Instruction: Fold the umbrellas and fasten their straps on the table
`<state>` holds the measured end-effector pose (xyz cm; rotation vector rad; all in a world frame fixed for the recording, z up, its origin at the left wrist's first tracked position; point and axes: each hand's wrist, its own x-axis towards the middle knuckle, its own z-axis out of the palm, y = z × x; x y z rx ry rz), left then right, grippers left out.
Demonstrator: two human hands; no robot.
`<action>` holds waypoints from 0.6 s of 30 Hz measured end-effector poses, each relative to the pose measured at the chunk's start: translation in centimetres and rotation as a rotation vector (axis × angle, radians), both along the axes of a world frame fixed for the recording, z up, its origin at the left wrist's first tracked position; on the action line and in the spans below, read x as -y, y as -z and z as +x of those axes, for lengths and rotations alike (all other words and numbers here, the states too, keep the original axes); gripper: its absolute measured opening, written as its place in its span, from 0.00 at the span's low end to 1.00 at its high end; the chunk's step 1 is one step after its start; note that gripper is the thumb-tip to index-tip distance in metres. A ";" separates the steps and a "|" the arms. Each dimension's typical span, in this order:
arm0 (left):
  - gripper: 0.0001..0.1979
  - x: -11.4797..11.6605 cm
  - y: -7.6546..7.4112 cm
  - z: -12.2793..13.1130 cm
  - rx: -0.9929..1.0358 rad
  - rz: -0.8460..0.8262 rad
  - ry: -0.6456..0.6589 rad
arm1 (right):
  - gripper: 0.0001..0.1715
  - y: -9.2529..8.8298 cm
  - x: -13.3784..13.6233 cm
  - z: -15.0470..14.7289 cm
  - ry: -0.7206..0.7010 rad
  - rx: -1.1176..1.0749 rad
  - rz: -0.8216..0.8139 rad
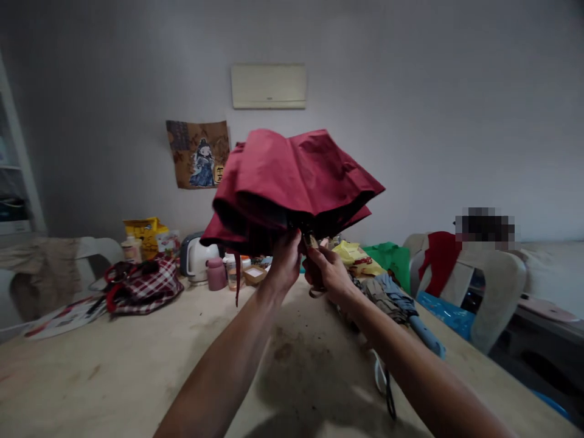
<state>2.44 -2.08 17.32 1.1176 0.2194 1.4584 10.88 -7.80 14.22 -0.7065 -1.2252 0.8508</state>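
A dark red folding umbrella is held up over the table, its canopy loose and partly spread, its strap dangling at the left. My left hand is closed around the shaft area just beneath the canopy, its fingers partly hidden by the dark underside. Beside it, my right hand grips the umbrella's dark handle, with a small loop hanging below. To the right of my right forearm lie folded umbrellas, a grey one and a blue one with a blue handle.
On the table's left lie a plaid bag and a round fan. A white kettle, a pink jar and yellow packaging stand behind. Chairs flank the table; a person is at the right.
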 end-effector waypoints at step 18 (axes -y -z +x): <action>0.08 0.1 -3.3 0.0 -0.006 -0.218 0.172 | 0.14 -4.0 0.2 -2.8 0.101 -0.085 -0.154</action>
